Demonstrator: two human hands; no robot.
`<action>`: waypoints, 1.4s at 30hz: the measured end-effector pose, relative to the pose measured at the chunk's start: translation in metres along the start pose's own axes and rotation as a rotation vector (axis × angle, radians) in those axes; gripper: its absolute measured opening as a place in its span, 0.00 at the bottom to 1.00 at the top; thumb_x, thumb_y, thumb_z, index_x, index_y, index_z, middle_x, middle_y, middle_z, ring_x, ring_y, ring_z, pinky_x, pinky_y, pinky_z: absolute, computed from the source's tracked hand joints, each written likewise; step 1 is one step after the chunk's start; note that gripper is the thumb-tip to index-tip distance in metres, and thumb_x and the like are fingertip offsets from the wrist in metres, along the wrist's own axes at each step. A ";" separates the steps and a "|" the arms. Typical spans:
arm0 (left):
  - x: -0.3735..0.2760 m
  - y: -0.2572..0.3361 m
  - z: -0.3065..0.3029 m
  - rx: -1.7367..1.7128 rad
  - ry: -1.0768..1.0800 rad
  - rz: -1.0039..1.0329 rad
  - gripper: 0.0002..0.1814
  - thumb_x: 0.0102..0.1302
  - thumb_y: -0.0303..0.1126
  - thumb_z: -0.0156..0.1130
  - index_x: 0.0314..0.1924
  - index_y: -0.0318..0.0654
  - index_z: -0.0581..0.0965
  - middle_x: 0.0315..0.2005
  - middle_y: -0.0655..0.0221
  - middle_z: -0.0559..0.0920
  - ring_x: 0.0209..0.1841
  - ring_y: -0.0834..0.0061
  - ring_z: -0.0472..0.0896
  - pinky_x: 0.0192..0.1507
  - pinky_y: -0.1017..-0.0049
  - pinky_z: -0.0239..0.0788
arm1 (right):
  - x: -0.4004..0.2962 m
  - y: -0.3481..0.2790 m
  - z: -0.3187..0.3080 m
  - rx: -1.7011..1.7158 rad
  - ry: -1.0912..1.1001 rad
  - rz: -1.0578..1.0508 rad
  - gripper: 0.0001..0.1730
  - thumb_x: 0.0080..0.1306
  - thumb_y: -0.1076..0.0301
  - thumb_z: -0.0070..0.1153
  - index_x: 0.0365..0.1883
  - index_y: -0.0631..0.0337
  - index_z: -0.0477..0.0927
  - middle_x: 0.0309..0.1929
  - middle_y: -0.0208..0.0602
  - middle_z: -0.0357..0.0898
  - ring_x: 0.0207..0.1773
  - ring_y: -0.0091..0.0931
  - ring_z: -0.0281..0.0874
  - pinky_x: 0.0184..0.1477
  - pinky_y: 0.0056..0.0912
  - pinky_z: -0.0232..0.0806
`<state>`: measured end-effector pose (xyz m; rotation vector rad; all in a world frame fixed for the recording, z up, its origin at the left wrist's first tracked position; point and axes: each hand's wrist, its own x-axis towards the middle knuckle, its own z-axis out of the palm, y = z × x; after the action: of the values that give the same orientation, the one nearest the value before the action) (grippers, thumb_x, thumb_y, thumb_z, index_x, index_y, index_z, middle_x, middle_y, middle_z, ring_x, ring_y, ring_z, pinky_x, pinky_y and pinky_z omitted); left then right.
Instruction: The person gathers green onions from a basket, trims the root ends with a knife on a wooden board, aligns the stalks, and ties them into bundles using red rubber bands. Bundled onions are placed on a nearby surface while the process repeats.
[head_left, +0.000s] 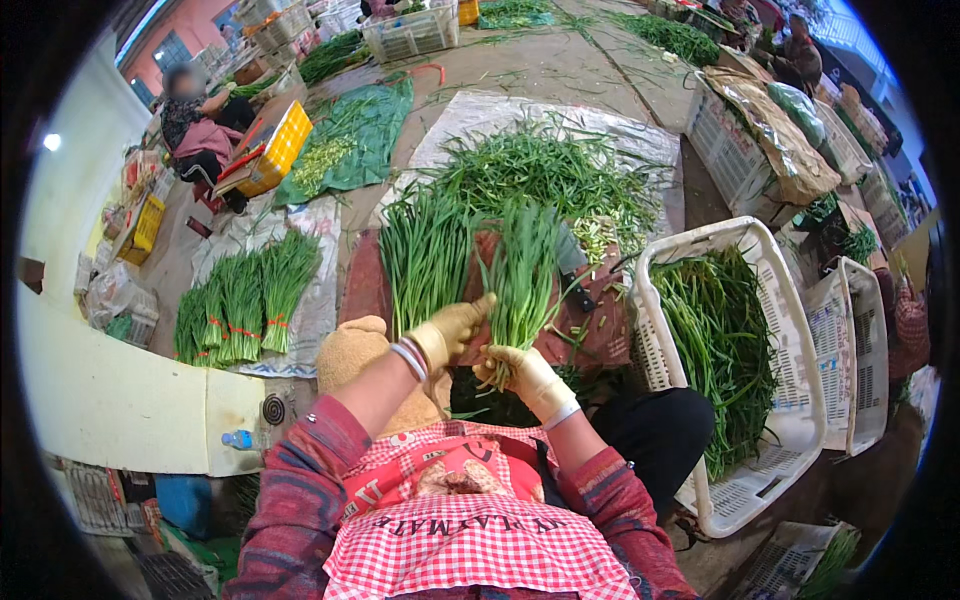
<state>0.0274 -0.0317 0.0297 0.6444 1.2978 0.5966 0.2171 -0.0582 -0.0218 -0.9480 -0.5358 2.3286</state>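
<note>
My right hand (523, 379), in a pale rubber glove, grips the stem ends of a bunch of long green leaves (521, 262), which look like garlic chives. My left hand (450, 330), gloved too, is beside the bunch with its fingers close to the stems; whether it touches them I cannot tell. Left of the bunch, a larger pile of the same greens (424, 255) lies on a reddish board (364, 277). A cleaver (574, 262) with a black handle rests on the board's right side, among cut stem ends (594, 236).
Bundles tied with red bands (244, 307) lie on a sheet at left. Loose trimmings (547, 165) cover a white sheet (450, 120) ahead. A white plastic crate (795, 375) of greens stands close at right. Another person (199, 124) sits at the upper left beside a yellow crate (281, 150).
</note>
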 end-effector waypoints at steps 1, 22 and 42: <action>0.002 -0.016 0.011 -0.074 -0.149 -0.026 0.51 0.51 0.74 0.64 0.60 0.37 0.73 0.54 0.59 0.80 0.54 0.62 0.78 0.59 0.63 0.68 | -0.007 -0.005 0.007 -0.026 -0.039 0.007 0.11 0.67 0.67 0.59 0.42 0.66 0.80 0.28 0.33 0.80 0.36 0.36 0.86 0.43 0.43 0.80; -0.048 0.075 0.034 -0.545 -0.333 0.474 0.33 0.64 0.30 0.67 0.67 0.34 0.67 0.38 0.71 0.82 0.39 0.73 0.82 0.45 0.68 0.79 | -0.049 -0.050 0.052 -0.071 -0.513 -0.013 0.30 0.67 0.54 0.63 0.62 0.58 0.74 0.39 0.28 0.82 0.23 0.13 0.63 0.24 0.17 0.55; -0.043 0.034 0.002 -0.731 -0.398 0.506 0.30 0.66 0.28 0.65 0.66 0.37 0.68 0.38 0.69 0.84 0.43 0.71 0.84 0.47 0.69 0.80 | -0.053 -0.052 0.086 -1.091 0.220 -0.969 0.18 0.62 0.71 0.63 0.51 0.60 0.80 0.41 0.40 0.81 0.37 0.31 0.83 0.40 0.31 0.74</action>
<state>0.0209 -0.0394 0.0832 0.4350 0.4680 1.2114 0.2038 -0.0648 0.0912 -0.9971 -1.7622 0.9548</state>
